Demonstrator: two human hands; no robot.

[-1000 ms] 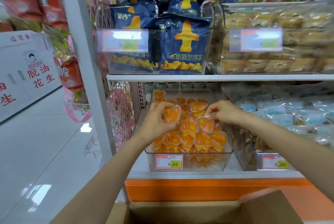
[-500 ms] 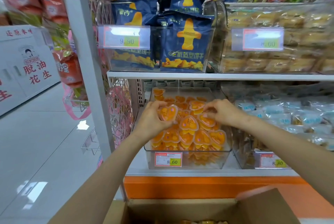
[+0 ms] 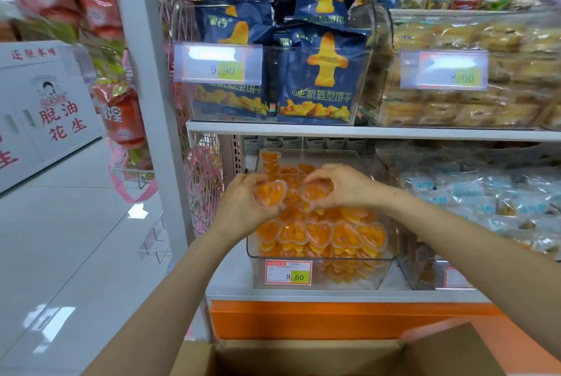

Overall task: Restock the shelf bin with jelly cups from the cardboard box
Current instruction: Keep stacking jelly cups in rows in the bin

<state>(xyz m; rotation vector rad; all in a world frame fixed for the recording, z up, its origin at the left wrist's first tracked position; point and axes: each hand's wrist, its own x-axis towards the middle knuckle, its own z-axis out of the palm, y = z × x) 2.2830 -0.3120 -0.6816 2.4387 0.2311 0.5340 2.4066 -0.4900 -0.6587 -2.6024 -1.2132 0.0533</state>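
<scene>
Two glossy heart-shaped jelly cups (image 3: pixel 271 193) over clear plastic bin (image 3: pixel 334 280): left hand (image 3: pixel 244 204) grips one, right hand (image 3: pixel 347 184) pinches other

An open gap runs between the upper shelf (image 3: pixel 364 129) and the clear shelf bin (image 3: pixel 334 259) top. The left hand (image 3: pixel 243 205) and right hand (image 3: pixel 343 185), each gripping a jelly cup (image 3: pixel 271 193), fill its middle. A white post (image 3: pixel 142 71) blocks the left; a neighbouring bin (image 3: pixel 425 272) stands just beside the right wall.

Clear shelf bin (image 3: pixel 343 280) sits heaped with orange, heart-shaped jelly cups (image 3: pixel 321 236), the front row standing on edge. One jelly cup (image 3: pixel 271 193) faces out in the left hand (image 3: pixel 243 205), another (image 3: pixel 314 192) in the right hand (image 3: pixel 349 185), just above the heap. Cardboard box (image 3: pixel 303 356) stands open below.
</scene>
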